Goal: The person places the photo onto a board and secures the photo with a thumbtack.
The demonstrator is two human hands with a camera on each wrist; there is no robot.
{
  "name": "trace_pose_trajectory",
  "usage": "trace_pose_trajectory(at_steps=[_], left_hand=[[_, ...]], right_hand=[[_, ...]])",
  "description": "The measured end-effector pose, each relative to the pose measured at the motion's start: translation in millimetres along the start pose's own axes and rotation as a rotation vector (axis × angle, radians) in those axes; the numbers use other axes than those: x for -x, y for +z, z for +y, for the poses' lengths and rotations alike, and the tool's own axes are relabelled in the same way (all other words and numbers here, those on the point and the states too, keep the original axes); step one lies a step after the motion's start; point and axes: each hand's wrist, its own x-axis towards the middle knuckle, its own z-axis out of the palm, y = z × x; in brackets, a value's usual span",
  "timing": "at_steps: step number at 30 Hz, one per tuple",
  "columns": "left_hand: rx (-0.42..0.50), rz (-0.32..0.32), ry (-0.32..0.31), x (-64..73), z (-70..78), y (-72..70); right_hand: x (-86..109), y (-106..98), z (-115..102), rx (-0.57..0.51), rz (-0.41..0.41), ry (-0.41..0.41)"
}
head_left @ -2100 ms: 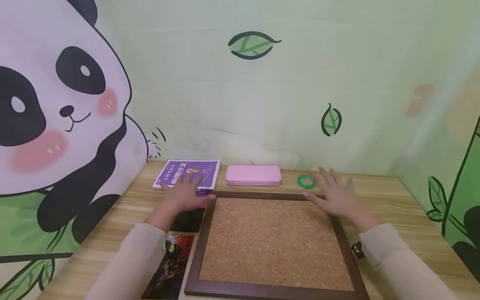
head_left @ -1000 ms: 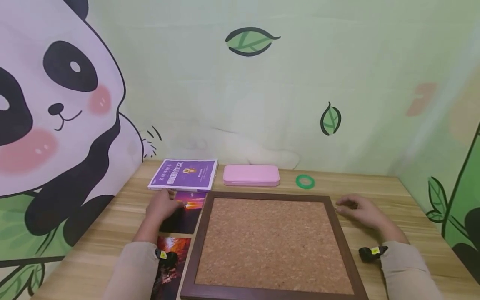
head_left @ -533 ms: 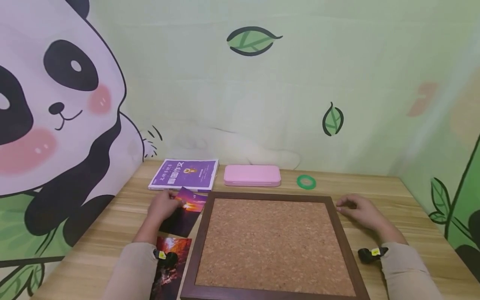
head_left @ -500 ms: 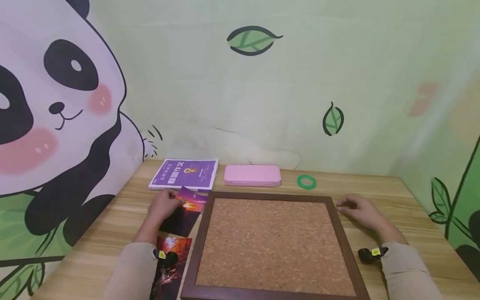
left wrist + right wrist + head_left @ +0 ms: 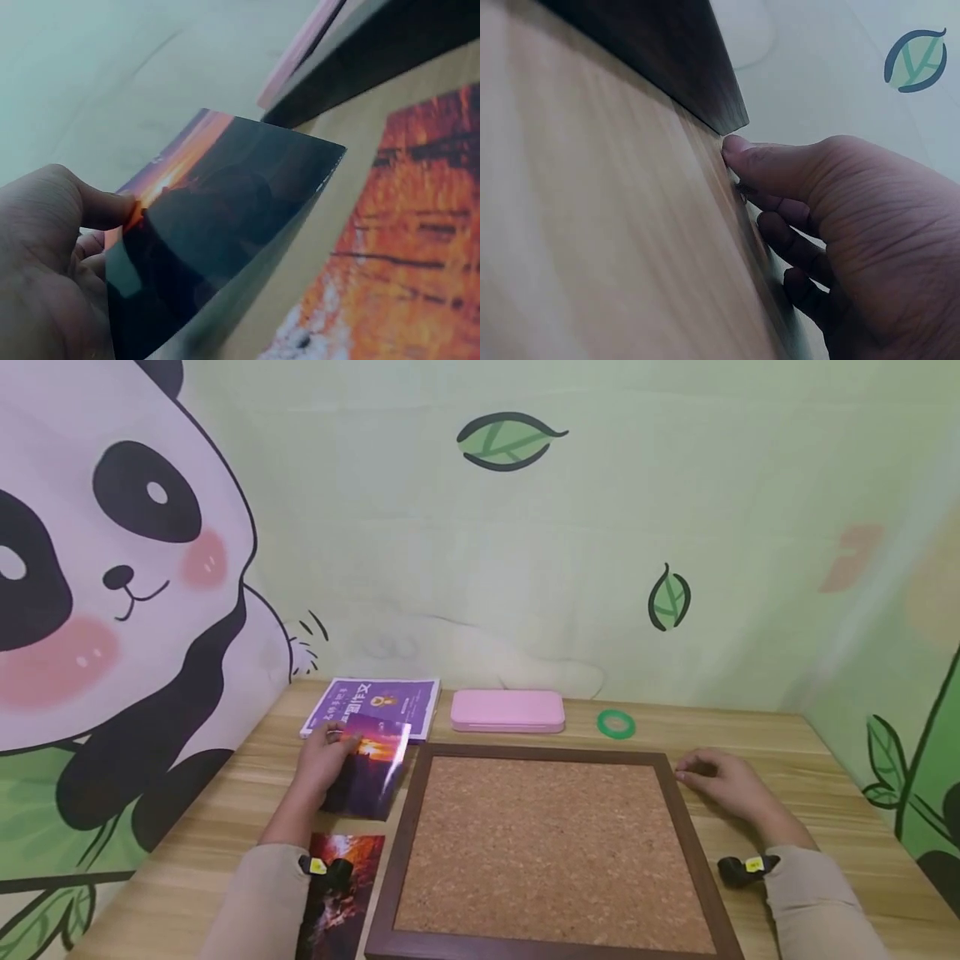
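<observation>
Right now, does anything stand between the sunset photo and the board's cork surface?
Only the left side of the dark brown frame: it runs between the sunset photo, pinched by the left hand, and the cork surface. I see nothing else there.

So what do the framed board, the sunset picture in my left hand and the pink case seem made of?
Framed board: its panel looks like matt cork, by its speckled grain; the faintly shiny dark rim could be wood or plastic.
Sunset picture: probably glossy photo paper, thin with visible reflections.
Pink case: smooth, evenly coloured, perhaps plastic, possibly metal.
</observation>
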Motion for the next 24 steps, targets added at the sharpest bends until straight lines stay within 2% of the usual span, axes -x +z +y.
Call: trace_pose_trajectory(at_steps=[5, 9, 15, 19, 24], left_hand=[[0.089, 0.010, -0.017, 1.3, 11.4, -0.1], [0.145, -0.012, -0.030, 5.2, 21.8, 0.1], [0.204, -0.081, 0.032, 11.4, 37.3, 9.7], [0.206, -0.143, 0.092, 18.9, 48.2, 18.8], [0.216, -0.197, 0.160, 26.4, 54.0, 31.1]], right_hand=[[0.2, -1, -2, 0.027, 0.024, 0.001], [0.1, -1, -3, 0.042, 0.043, -0.016], [-0.1, -1, -3, 0.040, 0.086, -0.025], [-0.5, 0, -4, 0.049, 0.129, -0.041], [-2.0, 0, -6, 0.035, 0.176, -0.058]])
